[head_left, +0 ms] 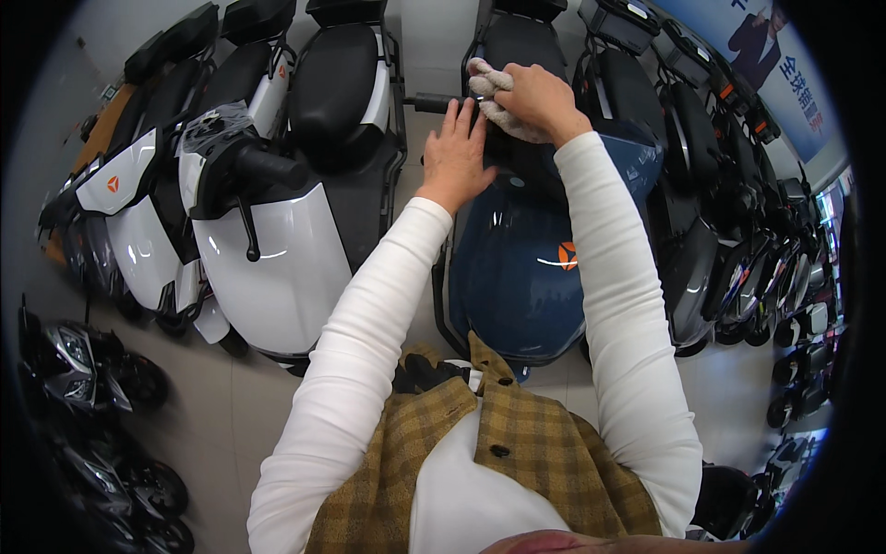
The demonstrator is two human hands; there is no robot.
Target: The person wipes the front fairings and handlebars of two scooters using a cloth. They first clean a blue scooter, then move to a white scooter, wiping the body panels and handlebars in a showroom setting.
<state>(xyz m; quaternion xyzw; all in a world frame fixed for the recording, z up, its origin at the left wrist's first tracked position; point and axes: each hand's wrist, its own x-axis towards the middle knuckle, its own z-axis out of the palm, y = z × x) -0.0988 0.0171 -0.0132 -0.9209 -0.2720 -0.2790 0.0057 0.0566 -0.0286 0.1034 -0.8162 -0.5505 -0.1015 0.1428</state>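
**Cloth on the blue scooter's handlebar**

A showroom floor of pale tiles (231,406) is packed with parked scooters in rows. At the left stand white scooters (268,268), with dark motorcycles (83,369) in the near left corner; a row of black scooters (729,212) curves away at the right, under a blue wall poster (784,65).

In the middle, straight ahead, is the blue scooter (526,268). The left hand (457,152) lies flat and loose on the dark top of its handlebar area, fingers (461,115) stretched toward the black grip (429,102) that pokes out to the left; it grasps nothing. Just right of it, the right hand (540,97) is clenched around a whitish cloth (489,88), bunched against the handlebar on the far side of the blue front panel.

The cloth looks soft, light and limp, so it probably needs a full fist to stay wadded. It bulges out left of the right hand's knuckles and beneath the palm, close beside the left fingertips.
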